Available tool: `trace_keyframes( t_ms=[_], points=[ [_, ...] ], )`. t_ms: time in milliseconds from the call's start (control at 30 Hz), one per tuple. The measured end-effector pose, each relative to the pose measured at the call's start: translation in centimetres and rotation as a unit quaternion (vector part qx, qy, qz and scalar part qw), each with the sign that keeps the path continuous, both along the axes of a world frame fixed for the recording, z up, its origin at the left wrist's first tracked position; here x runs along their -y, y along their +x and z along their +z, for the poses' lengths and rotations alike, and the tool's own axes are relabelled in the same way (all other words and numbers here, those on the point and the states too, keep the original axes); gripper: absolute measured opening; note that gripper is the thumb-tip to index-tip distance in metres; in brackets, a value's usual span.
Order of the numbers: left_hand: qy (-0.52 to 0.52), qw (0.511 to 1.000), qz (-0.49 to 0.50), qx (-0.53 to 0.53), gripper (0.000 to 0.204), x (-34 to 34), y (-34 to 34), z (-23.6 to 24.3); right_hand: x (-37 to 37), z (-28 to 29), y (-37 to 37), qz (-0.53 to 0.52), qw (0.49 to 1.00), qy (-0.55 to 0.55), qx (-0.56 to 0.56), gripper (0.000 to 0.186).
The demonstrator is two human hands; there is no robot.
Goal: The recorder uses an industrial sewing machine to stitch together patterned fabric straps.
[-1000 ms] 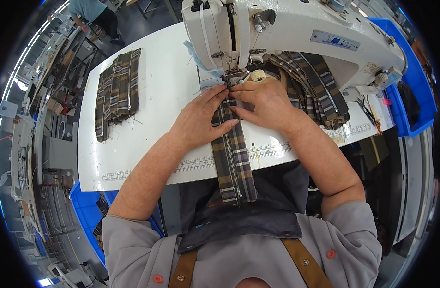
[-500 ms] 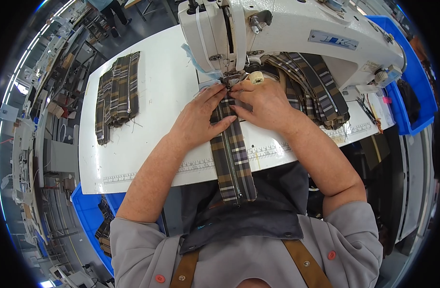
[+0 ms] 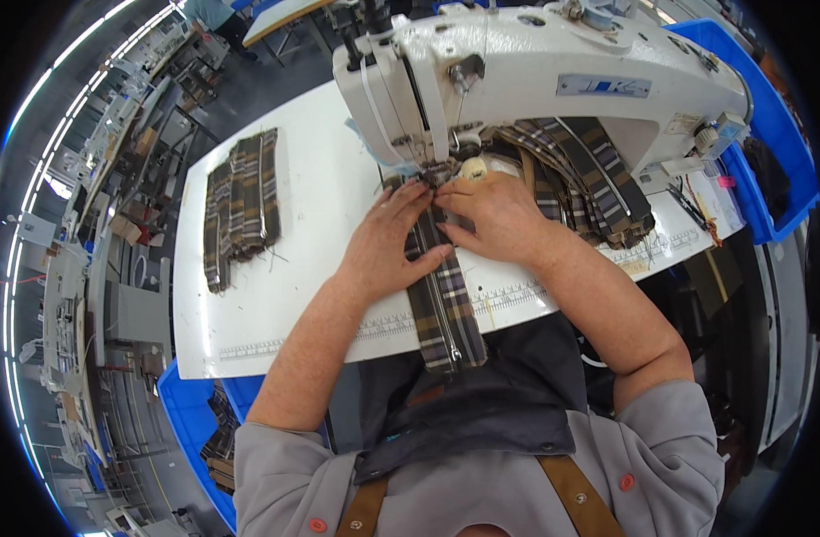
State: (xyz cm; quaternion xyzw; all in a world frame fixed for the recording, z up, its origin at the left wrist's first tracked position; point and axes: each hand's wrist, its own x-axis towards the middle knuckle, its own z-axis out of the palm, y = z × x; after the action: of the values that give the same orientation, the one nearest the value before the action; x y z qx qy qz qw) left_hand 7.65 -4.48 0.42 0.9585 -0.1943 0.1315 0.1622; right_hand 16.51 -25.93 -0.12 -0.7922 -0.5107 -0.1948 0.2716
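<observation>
Blue lettering stood on a metal nameplate on the sewing machine. Printed ruler scale ran along the table's near edge, digits too small. Label at machine's right: unreadable.

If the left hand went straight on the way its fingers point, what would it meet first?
Probably the metal presser foot of the sewing machine, just ahead of the left hand; depth there is unclear.
</observation>
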Motion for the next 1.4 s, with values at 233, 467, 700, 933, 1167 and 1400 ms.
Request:
trace_keyframes(
  t_ms=[233, 467, 700, 933, 1167, 1400],
  points=[
    [-0.021, 0.999, -0.006, -0.025, 0.077, 0.22, -0.12, 0.04, 0.19, -0.28, -0.19, 0.002, 1.0, -0.008, -0.004, 0.031],
    [-0.026, 1.0, -0.011, -0.01, 0.074, 0.12, -0.03, 0.06, -0.09, -0.52, 0.02, 0.003, 1.0, 0.005, 0.009, 0.029],
    [-0.052, 0.999, 0.002, -0.017, 0.065, 0.47, -0.41, -0.06, 0.08, -0.39, -0.21, 0.004, 1.0, 0.013, 0.008, 0.028],
    [-0.083, 0.996, 0.022, -0.025, 0.055, 0.16, -0.11, -0.16, -0.08, -0.25, -0.1, -0.003, 1.0, 0.009, 0.01, 0.027],
    [-0.127, 0.991, 0.028, -0.032, 0.05, 0.22, -0.03, -0.37, -0.21, -0.27, -0.26, -0.015, 1.0, -0.007, -0.003, 0.028],
    [-0.108, 0.993, 0.052, -0.021, 0.049, 0.39, 0.15, -0.64, -0.04, -0.12, -0.35, -0.012, 0.999, -0.036, -0.025, 0.027]
  ],
)
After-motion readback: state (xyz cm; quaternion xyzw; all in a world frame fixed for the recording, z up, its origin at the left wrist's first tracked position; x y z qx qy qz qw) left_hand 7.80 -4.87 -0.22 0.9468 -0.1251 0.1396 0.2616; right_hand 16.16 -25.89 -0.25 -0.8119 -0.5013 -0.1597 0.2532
